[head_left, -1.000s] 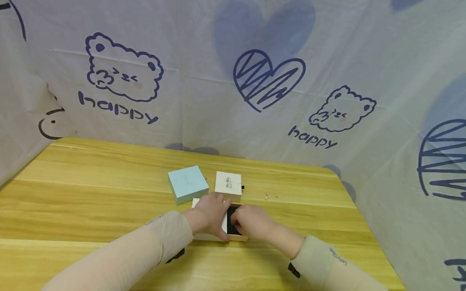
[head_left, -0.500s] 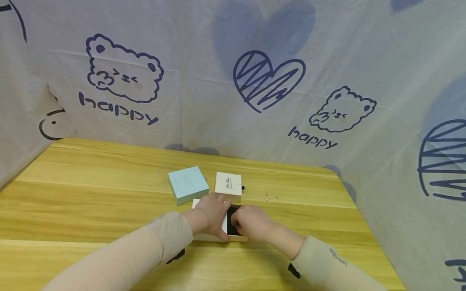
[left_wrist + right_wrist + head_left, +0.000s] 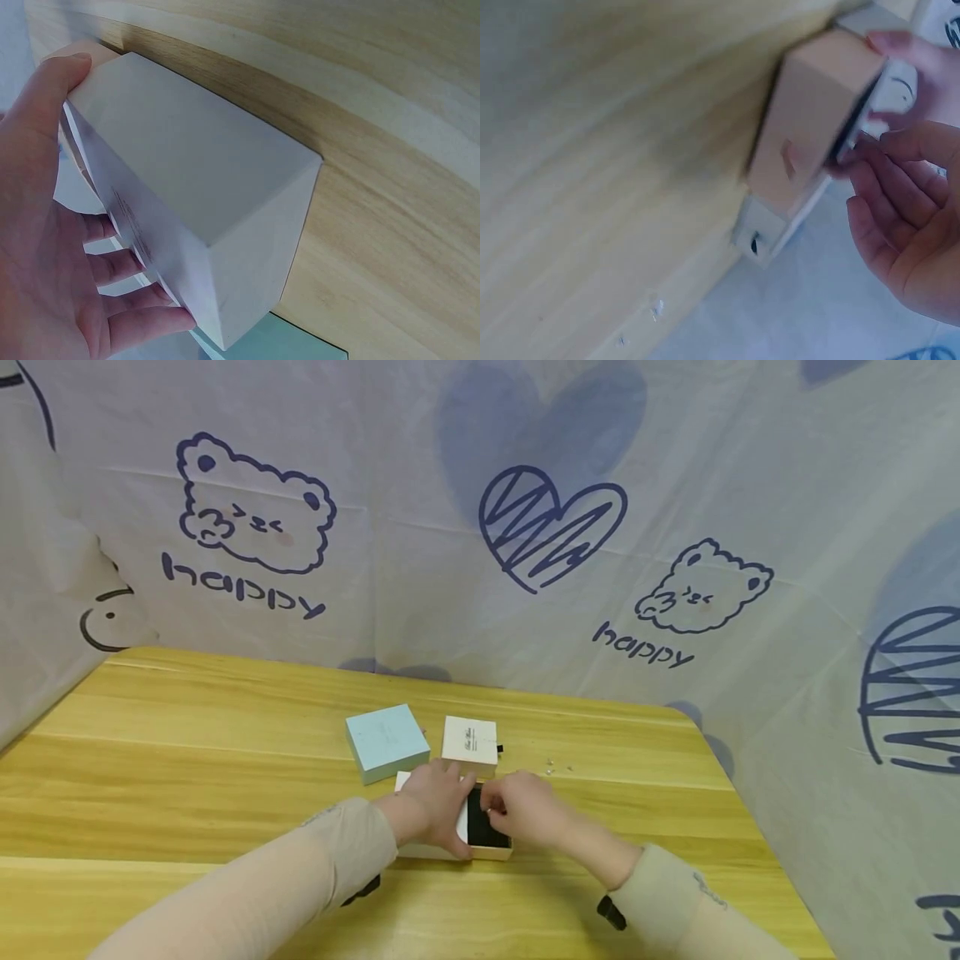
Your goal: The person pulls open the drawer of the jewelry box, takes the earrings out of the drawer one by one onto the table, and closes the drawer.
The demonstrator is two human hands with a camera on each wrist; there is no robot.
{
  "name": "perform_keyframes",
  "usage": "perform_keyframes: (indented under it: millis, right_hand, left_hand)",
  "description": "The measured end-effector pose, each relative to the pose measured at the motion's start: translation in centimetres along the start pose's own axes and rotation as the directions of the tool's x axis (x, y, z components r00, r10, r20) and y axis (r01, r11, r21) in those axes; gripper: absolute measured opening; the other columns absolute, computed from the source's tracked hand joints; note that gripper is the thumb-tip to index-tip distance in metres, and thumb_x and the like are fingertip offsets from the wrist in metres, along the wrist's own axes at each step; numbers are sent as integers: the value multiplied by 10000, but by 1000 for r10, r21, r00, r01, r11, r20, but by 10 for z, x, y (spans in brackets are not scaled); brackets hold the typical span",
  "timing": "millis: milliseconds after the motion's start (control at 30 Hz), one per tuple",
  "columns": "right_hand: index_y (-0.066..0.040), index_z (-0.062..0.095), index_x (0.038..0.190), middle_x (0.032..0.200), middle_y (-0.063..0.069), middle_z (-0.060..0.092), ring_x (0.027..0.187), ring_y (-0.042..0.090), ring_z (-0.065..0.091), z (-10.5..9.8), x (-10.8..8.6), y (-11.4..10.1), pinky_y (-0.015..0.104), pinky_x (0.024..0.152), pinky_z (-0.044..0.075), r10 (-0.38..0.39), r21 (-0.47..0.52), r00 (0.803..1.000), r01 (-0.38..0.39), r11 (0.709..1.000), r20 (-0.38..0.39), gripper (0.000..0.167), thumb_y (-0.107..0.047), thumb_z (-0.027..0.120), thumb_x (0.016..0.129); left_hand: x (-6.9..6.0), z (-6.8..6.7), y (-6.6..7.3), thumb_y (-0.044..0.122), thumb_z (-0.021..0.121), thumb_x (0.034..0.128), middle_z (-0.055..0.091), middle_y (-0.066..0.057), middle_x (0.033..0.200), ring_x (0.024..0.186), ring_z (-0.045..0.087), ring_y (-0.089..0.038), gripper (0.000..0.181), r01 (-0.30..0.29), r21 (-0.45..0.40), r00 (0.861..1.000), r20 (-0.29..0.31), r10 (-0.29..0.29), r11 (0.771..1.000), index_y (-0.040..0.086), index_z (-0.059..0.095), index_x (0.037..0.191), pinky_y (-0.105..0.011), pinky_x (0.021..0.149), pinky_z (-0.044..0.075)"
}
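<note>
A white drawer box [image 3: 187, 142] lies on the table, its tan drawer [image 3: 810, 112] pulled partly out to the right. Black padding [image 3: 486, 820] lines the drawer. My left hand [image 3: 438, 802] grips the box sleeve, thumb on the near side and fingers across the top. Just above the padding, my right hand [image 3: 525, 806] has thumb and forefinger together around a small shiny piece, mostly hidden by the fingertips; its kind cannot be made out. The other fingers of that hand are loosely bent in the right wrist view.
Behind the hands stand a light blue box [image 3: 387, 739] and a smaller cream box [image 3: 469, 742] with a black tab. Several tiny shiny pieces [image 3: 550, 769] lie right of them on the wooden table [image 3: 225, 777]. A printed cloth [image 3: 420, 568] hangs behind.
My right hand has lifted slightly up and away from the drawer's black padding, so more of the padding shows. My left hand keeps its hold on the box.
</note>
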State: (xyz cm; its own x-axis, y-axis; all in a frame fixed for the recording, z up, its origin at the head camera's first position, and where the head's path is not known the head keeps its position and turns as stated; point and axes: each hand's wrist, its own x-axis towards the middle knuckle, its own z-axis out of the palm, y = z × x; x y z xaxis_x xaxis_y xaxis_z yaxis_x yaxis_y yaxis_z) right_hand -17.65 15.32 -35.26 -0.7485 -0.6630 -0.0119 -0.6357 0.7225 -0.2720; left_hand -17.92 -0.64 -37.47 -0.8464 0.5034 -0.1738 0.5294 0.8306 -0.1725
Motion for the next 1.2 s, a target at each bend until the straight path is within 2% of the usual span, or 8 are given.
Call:
perform_keyframes:
  millis: [133, 267, 467, 700, 833, 933, 1067, 1200]
  right_hand:
    - [-44, 688, 833, 730, 24, 668, 616, 76, 555, -12, 0, 5, 201, 565, 450, 81, 14, 996, -80, 997, -38, 53, -25, 643, 812]
    - [-49, 705, 858, 770, 25, 682, 668, 97, 592, -18, -1, 21, 225, 609, 479, 153, 17, 986, -152, 988, -64, 75, -43, 634, 833]
    - [0, 712, 925, 865, 86, 701, 759, 160, 635, -19, -4, 60, 293, 689, 527, 240, 37, 966, -238, 971, -95, 134, -24, 604, 849]
    - [15, 707, 924, 916, 135, 696, 829, 240, 642, -17, -12, 104, 361, 731, 530, 323, 61, 939, -318, 946, -119, 143, -10, 584, 855]
    - [16, 700, 914, 921, 142, 691, 866, 263, 638, -14, -14, 117, 392, 763, 525, 357, 63, 928, -352, 934, -112, 136, -9, 586, 845]
    - [-2, 694, 875, 878, 114, 684, 833, 233, 625, -12, -13, 122, 382, 755, 518, 373, 51, 922, -369, 928, -104, 118, -11, 583, 834]
    - [-36, 669, 791, 777, 60, 651, 722, 169, 568, -8, -11, 123, 334, 687, 491, 365, 22, 927, -365, 931, -87, 85, -5, 590, 795]
    - [-58, 668, 767, 757, 36, 648, 685, 137, 547, -2, -9, 124, 311, 657, 478, 346, -35, 936, -349, 937, -70, 79, -8, 613, 794]
  left_hand:
    - [0, -1, 0, 774, 605, 632, 563, -39, 1121, 1005, 543, -211, 906, 6, -11, 1000, 13, -6, 1000, 158, 476, 1283, -288, 804, 492]
    - [-1, -3, 0, 780, 594, 634, 560, -41, 1168, 1035, 544, -211, 936, 4, 0, 1000, 17, -4, 1000, 158, 460, 1320, -290, 819, 492]
    - [-3, -4, 0, 768, 602, 640, 555, -39, 1167, 1011, 540, -205, 921, -3, -11, 1000, 12, 3, 1000, 152, 462, 1310, -295, 812, 490]
    - [-2, -3, 0, 774, 592, 641, 550, -41, 1193, 1047, 538, -213, 939, -6, 0, 1000, 12, 6, 1000, 151, 452, 1330, -298, 827, 488]
    - [-2, -4, 0, 779, 584, 645, 546, -45, 1213, 1070, 533, -212, 952, -8, 5, 1000, 18, 8, 1000, 151, 444, 1347, -300, 854, 483]
    - [-3, -4, -1, 783, 577, 650, 543, -47, 1224, 1083, 528, -206, 956, -11, 11, 1000, 20, 11, 1000, 149, 439, 1352, -298, 876, 477]
    - [-3, -4, -1, 781, 581, 650, 543, -45, 1220, 1074, 528, -202, 951, -9, 8, 1000, 23, 8, 1000, 150, 440, 1347, -298, 874, 476]
    - [-2, -5, -1, 773, 586, 654, 541, -45, 1220, 1064, 527, -201, 950, -11, -4, 1000, 24, 11, 1000, 148, 437, 1353, -300, 867, 476]
